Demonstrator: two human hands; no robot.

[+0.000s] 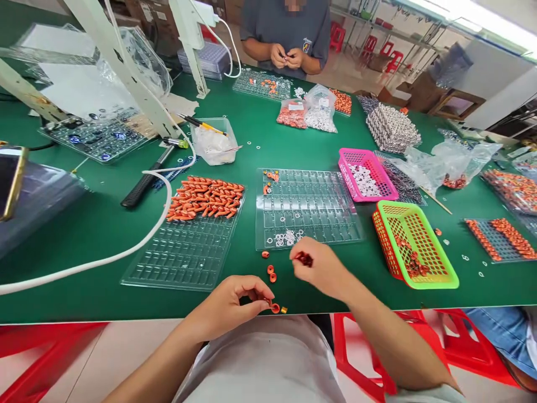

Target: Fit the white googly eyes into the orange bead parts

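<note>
Near the table's front edge my left hand point(237, 302) has thumb and index finger pinched at a small orange ring-shaped part point(275, 308). Right beside that part lies a tiny gold-coloured piece point(284, 309). My right hand point(321, 268) is curled, palm side partly showing, around several small dark red parts point(304, 258); their exact kind is hard to make out. Between the hands a few loose orange parts point(271, 270) lie on the green table. Beyond them is a clear plastic tray point(310, 210) with white rings point(288, 238) at its near edge and some orange pieces at its far left corner.
To the left, orange parts point(205, 197) fill half of another clear tray point(176, 257). A pink basket point(347, 182) with white pieces and a green basket point(436, 280) stand right. A white cable point(126, 250) and a hammer point(142, 182) lie left. A co-worker point(285, 39) sits opposite.
</note>
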